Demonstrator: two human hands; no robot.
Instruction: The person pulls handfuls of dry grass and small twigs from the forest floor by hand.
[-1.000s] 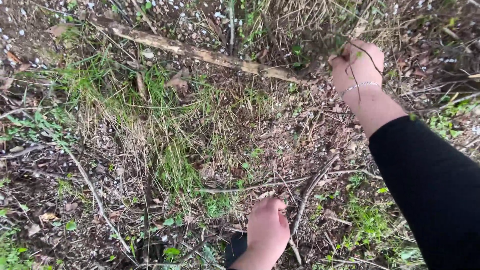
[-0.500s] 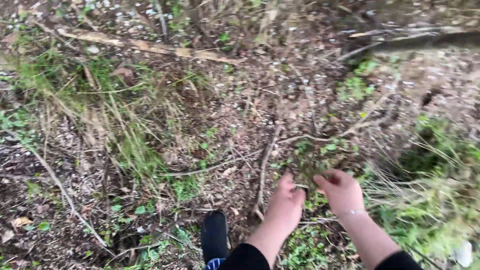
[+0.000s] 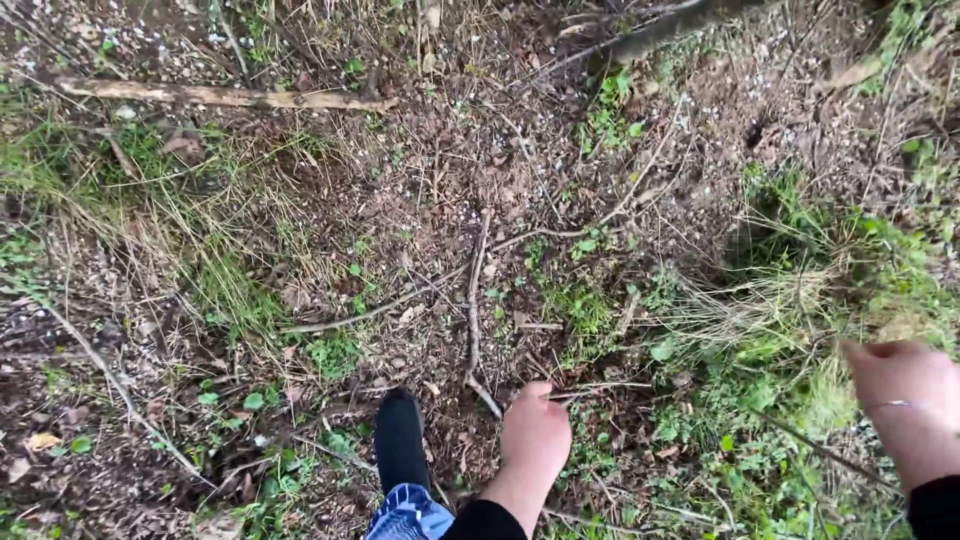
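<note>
Right hand (image 3: 900, 385) swung outward, fingers blurred, unclear; left hand (image 3: 535, 432) curled above thin twig (image 3: 474, 310).

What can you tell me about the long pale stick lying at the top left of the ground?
The long pale stick is a weathered, light tan piece of dead wood, rough and splintered, lying flat and nearly level across the upper left. It rests on brown leaf litter with grass below it. Thin twigs cross near it. Neither hand touches it.

The right hand (image 3: 905, 385) has come down from the far twigs and swung out to the right edge (a thin bracelet (image 3: 895, 405) on its wrist). The left hand (image 3: 535, 432) now hangs apart from it, beside the black shoe (image 3: 400, 435).
</note>
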